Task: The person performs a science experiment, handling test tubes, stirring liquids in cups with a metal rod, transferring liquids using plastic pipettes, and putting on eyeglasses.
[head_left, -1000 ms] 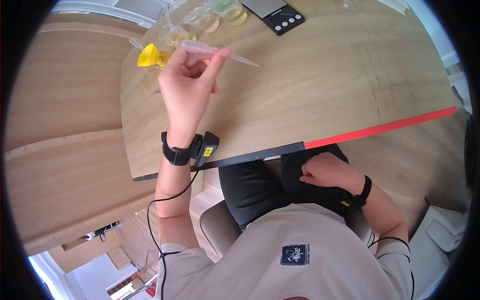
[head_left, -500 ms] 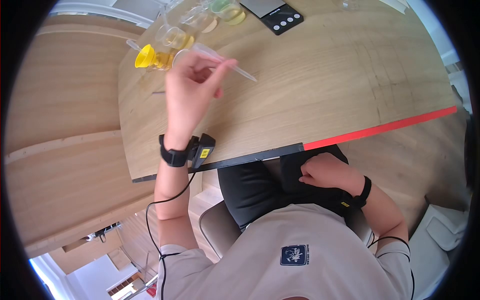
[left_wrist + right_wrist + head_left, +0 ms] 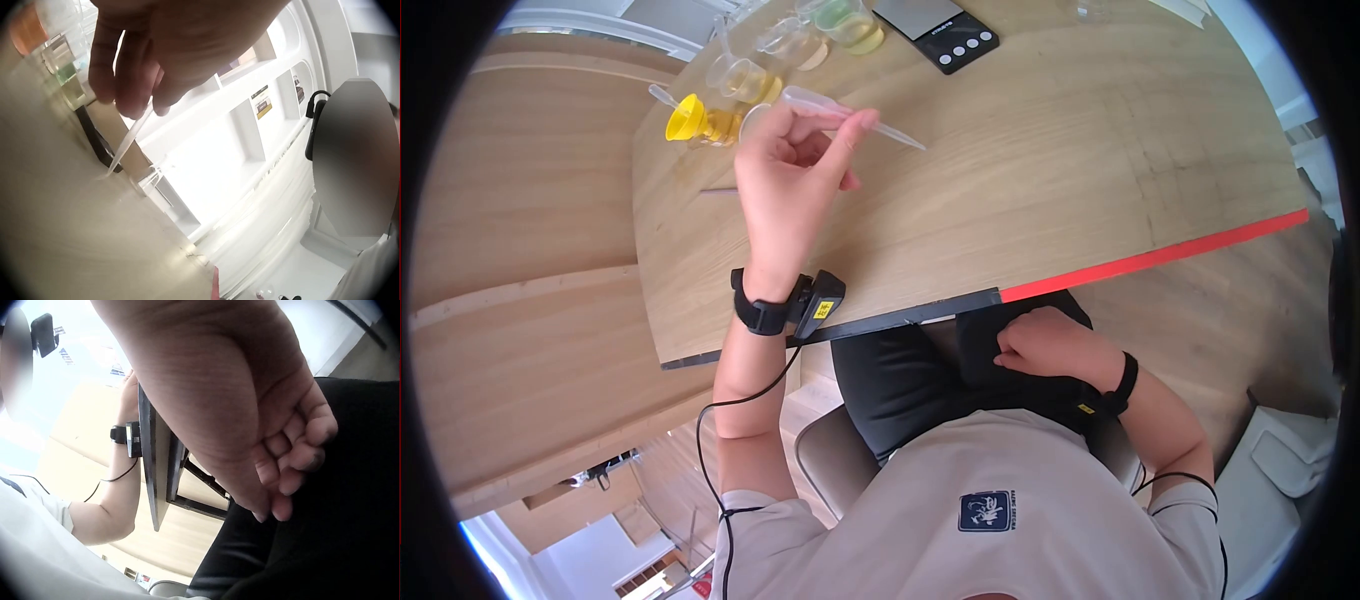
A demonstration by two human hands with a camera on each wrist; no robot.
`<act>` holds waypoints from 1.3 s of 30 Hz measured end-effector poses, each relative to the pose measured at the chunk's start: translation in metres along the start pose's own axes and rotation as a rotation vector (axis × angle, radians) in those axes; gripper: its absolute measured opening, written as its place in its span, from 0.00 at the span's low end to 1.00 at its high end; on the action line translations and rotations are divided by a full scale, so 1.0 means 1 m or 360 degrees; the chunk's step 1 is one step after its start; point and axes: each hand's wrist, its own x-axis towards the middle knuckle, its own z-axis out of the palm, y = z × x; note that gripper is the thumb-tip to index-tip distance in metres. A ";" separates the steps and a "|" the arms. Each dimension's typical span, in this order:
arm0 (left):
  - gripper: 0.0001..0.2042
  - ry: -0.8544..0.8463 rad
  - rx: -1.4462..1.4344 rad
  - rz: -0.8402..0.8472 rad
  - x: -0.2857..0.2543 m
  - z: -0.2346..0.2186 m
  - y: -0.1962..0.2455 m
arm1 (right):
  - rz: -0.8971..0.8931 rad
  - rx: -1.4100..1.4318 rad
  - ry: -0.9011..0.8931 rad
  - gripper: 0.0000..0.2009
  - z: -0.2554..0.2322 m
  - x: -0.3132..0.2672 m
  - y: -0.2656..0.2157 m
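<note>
In the head view the left hand [image 3: 790, 190] is raised over the left part of the table, pinching a translucent plastic pipette [image 3: 903, 137] between thumb and fingers. The pipette's bulb is up-left and its thin tip slants down to the right, touching nothing visible. The left wrist view shows this hand [image 3: 169, 44] from behind, with the pipette stem [image 3: 128, 140] below the fingertips. A clear rim, partly hidden, shows behind the knuckles. The right hand [image 3: 1060, 343] rests on the lap, fingers loosely curled and holding nothing, as the right wrist view [image 3: 244, 406] also shows.
Clear cups with yellowish liquid [image 3: 745, 84] [image 3: 860, 35] stand along the table's back left. A yellow funnel [image 3: 687, 118] is left of them, a black scale [image 3: 960, 42] right of them. A thin stick [image 3: 718, 190] lies left of the raised hand.
The left hand dipped slightly with the pipette, its tip steepening, then the tip came back up a little and moved right. The right hand stays on the lap.
</note>
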 end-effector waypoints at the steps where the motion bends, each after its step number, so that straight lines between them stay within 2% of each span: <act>1: 0.07 -0.0002 0.0002 0.0007 0.001 0.000 0.002 | 0.0020 0.0009 -0.0009 0.13 -0.001 0.000 -0.001; 3: 0.07 0.0133 0.0079 0.0001 0.000 -0.002 0.010 | 0.0015 0.0012 0.0004 0.13 0.001 0.000 0.002; 7: 0.07 0.0072 0.0105 0.0009 0.000 -0.005 0.005 | 0.0028 -0.0015 -0.0019 0.14 0.002 0.000 0.001; 9: 0.07 0.0245 0.0124 0.0008 -0.001 -0.007 0.011 | 0.0019 -0.0015 -0.0012 0.14 0.001 0.000 0.002; 16: 0.06 0.0111 0.0096 -0.0073 -0.002 -0.012 0.004 | -0.0001 -0.0024 -0.0012 0.14 0.003 0.000 0.003; 19: 0.06 0.0264 0.0047 0.0029 -0.001 -0.013 0.007 | -0.0016 -0.0026 0.0006 0.14 0.004 0.000 0.004; 21: 0.06 0.0040 0.0126 -0.0052 0.001 -0.013 0.004 | -0.0016 -0.0019 0.0014 0.14 0.004 -0.001 0.002; 25: 0.06 0.0274 0.0061 0.0081 0.002 -0.005 0.009 | -0.0004 -0.0019 0.0001 0.14 0.000 -0.001 0.001; 26: 0.06 0.0264 0.0056 0.0075 0.002 -0.005 0.008 | 0.0005 -0.0009 0.0001 0.14 0.002 -0.002 0.002; 28: 0.06 0.0075 0.0119 -0.0062 0.004 -0.006 0.007 | -0.0019 -0.0036 -0.0003 0.14 0.003 0.000 0.004; 30: 0.07 0.0078 0.0126 -0.0031 0.002 -0.004 0.004 | -0.0011 -0.0018 -0.0007 0.14 0.002 -0.001 0.003; 32: 0.07 0.0243 0.0149 0.0074 0.003 -0.004 0.007 | 0.0014 0.0016 -0.0003 0.14 0.003 -0.001 0.003; 33: 0.07 0.0237 0.0146 0.0069 0.003 -0.002 0.007 | 0.0002 0.0001 0.0005 0.14 0.004 -0.001 0.004; 35: 0.05 -0.0016 0.0266 -0.0003 0.004 -0.003 0.007 | -0.0017 -0.0022 0.0013 0.14 0.004 -0.001 0.003; 39: 0.07 0.0156 0.0281 0.0201 0.005 0.003 0.008 | 0.0015 -0.0005 -0.0011 0.14 0.000 0.000 0.002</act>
